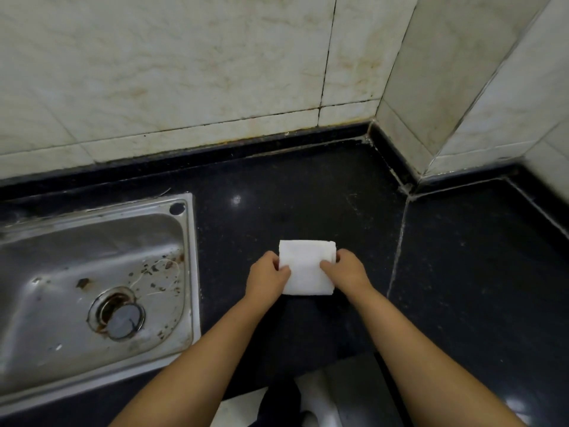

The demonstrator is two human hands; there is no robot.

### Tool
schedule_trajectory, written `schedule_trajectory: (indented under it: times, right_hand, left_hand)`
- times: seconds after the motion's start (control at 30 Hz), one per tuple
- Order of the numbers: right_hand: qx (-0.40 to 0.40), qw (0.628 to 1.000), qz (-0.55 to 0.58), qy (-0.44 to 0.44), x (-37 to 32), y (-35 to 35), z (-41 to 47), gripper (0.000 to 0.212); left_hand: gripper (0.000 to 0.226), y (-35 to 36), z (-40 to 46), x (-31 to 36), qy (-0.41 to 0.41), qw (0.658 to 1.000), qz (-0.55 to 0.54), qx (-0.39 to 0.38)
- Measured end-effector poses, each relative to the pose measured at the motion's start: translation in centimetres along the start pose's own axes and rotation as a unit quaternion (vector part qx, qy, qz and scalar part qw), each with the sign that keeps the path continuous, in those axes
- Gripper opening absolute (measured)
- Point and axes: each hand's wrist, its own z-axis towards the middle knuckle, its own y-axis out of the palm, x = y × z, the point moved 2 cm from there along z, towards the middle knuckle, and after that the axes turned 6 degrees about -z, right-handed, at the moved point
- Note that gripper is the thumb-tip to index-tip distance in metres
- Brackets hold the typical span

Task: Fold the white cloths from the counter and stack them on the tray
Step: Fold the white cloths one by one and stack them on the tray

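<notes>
A small white cloth (306,266), folded into a thick rectangle, lies on the black counter (308,192) in front of me. My left hand (267,277) grips its left edge, thumb on top and fingers curled at the side. My right hand (346,271) grips the right edge the same way. No tray is in view, and I see no other cloths on the counter.
A steel sink (191,272) with a dirty basin and a drain plug (123,320) is set into the counter at the left. Tiled walls (184,72) close off the back and right corner. Below the counter's front edge, something white (317,396) shows.
</notes>
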Motion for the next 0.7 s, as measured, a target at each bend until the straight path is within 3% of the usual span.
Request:
schedule_trajectory:
  times: [0.1,0.2,0.33,0.4,0.53,0.7]
  right_hand:
    - [-0.053,0.979,0.195,0.008,0.4,-2.1,-2.7,0.024]
    - [-0.056,0.958,0.280,0.002,0.9,-3.5,-5.2,0.020]
    - [-0.060,0.939,0.337,-0.025,2.2,-5.0,-9.9,0.015]
    - [-0.049,0.942,0.328,-0.040,3.1,-6.0,-12.8,0.018]
    - [0.026,0.934,0.356,-0.032,6.7,-6.9,-18.7,0.019]
    - [0.205,0.890,0.406,0.025,12.5,-4.6,-28.5,0.020]
  left_hand:
    - [0.011,-0.7,-2.3,0.3,0.003,0.986,-0.167,-0.006]
    - [0.035,-0.7,-5.3,0.7,-0.049,0.948,-0.306,-0.072]
    - [0.035,-0.1,-9.0,0.8,-0.151,0.839,-0.480,-0.207]
    - [0.035,0.1,-10.3,1.0,-0.180,0.806,-0.500,-0.262]
    - [0.024,1.5,-13.3,2.2,-0.151,0.825,-0.457,-0.297]
    - [0.008,3.5,-19.9,2.4,-0.083,0.832,-0.385,-0.391]
